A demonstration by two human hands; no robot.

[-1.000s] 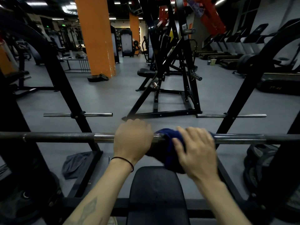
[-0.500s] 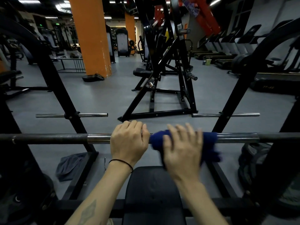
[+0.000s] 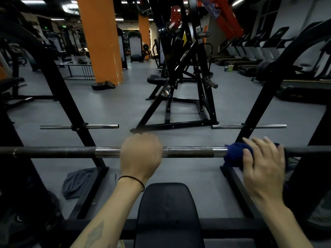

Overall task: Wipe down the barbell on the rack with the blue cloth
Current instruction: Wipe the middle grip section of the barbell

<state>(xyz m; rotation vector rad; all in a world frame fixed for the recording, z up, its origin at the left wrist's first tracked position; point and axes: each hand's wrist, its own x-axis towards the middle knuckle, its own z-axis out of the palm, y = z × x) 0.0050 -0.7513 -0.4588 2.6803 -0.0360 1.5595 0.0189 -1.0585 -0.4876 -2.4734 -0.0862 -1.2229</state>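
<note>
From the head view, the barbell (image 3: 188, 152) lay level across the rack (image 3: 75, 111), above the head end of the black bench (image 3: 168, 212). The left hand (image 3: 140, 156) gripped it just left of the bench's centre line, fingers curled over the bar. The right hand (image 3: 263, 167) held the blue cloth (image 3: 236, 156) wrapped on the barbell near the rack's right upright, fingers (image 3: 258, 143) draped over it. Bare knurled bar ran between the hands.

Barbell (image 3: 189, 152) lies across rack (image 3: 71, 104). Left hand (image 3: 140, 154) on its middle; right hand (image 3: 263, 163) and cloth (image 3: 234, 156) further right. Bench (image 3: 168, 208) below.
</note>
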